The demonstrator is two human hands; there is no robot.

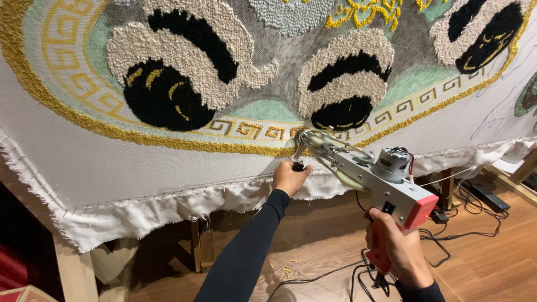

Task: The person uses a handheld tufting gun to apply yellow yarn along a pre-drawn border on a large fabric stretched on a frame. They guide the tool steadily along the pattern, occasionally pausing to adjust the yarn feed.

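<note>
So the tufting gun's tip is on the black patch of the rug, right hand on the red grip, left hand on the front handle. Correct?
Not quite. The head view shows the tufting gun with its tip at the yellow border, not a black patch. The right hand is on the red grip and the left hand on the front handle, as you said.

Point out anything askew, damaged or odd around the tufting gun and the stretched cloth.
Nothing looks damaged. The white backing cloth's bottom edge hangs frayed and bunched, and black cables lie tangled on the wooden floor. The grey-and-red tufting gun sits steady in both hands.
</note>
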